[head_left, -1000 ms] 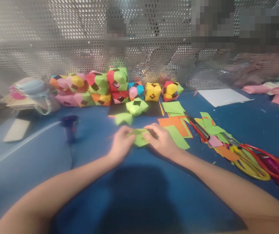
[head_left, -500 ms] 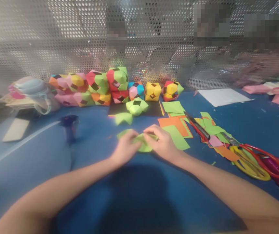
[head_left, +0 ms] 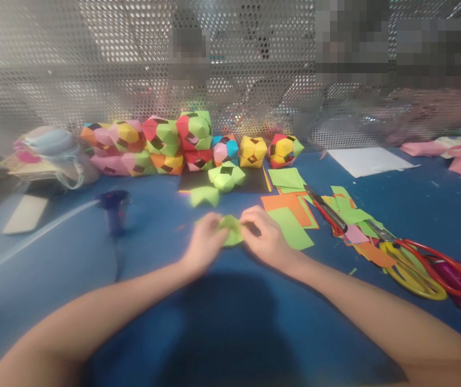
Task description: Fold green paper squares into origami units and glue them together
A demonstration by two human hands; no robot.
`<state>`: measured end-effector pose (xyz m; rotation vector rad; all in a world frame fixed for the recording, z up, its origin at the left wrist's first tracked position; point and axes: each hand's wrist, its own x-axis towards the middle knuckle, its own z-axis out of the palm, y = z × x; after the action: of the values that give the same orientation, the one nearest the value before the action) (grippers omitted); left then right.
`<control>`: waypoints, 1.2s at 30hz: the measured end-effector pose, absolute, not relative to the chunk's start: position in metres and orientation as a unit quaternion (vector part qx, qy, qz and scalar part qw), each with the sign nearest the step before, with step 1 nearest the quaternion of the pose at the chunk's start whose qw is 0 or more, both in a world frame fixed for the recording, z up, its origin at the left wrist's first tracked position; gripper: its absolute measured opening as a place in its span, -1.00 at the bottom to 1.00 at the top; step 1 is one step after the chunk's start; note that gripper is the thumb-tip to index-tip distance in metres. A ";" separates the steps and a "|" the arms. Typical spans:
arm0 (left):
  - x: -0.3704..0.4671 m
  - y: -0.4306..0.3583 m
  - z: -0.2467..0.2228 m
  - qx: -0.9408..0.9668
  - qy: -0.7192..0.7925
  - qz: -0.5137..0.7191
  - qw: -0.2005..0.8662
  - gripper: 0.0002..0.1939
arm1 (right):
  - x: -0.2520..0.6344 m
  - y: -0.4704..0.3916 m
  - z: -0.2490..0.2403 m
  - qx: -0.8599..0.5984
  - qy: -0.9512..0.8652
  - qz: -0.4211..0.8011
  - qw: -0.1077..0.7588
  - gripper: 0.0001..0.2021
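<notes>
Between my two hands is a piece of green paper (head_left: pixel 231 231), partly folded, over the middle of the blue table. My left hand (head_left: pixel 207 241) is closed on its left side, and my right hand (head_left: pixel 263 232) pinches its right end. The fingers cover much of the paper, so its folds are only partly visible. Just beyond lies a folded green paper unit (head_left: pixel 204 196), and behind that sits a green folded-paper piece (head_left: pixel 227 176). Green squares (head_left: pixel 293 228) and orange paper sheets (head_left: pixel 286 207) lie beside my right hand.
Several multicoloured paper balls (head_left: pixel 194 130) are stacked along the perforated metal screen (head_left: pixel 230 94). To the right lie a box cutter (head_left: pixel 329 210), paper scraps (head_left: pixel 353 215), yellow-handled scissors (head_left: pixel 411 271) and red-handled scissors (head_left: pixel 444 263). A dark blue object (head_left: pixel 114 209) stands at left; a white sheet (head_left: pixel 369 160) lies farther back.
My right hand has curled in more tightly at the paper's right end. The green paper now looks narrower and more bent between my hands. The surrounding things have stayed put.
</notes>
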<state>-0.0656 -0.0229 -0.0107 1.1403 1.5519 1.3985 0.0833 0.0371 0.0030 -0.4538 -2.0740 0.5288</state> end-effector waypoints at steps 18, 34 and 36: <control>-0.064 -0.023 -0.004 0.464 0.610 0.518 0.380 -0.90 | 0.082 0.040 0.003 -0.263 -0.802 0.392 0.367 -0.91; -0.061 -0.025 -0.001 0.487 0.595 0.524 0.366 -0.88 | 0.082 0.036 0.006 -0.257 -0.801 0.359 0.406 -0.90; -0.062 -0.024 -0.002 0.481 0.602 0.523 0.365 -0.89 | 0.083 0.036 0.007 -0.250 -0.799 0.381 0.391 -0.90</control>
<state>-0.0618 -0.0243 -0.0023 1.2357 1.5476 1.3439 0.0825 0.0360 0.0066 -0.6359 -2.0300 0.9686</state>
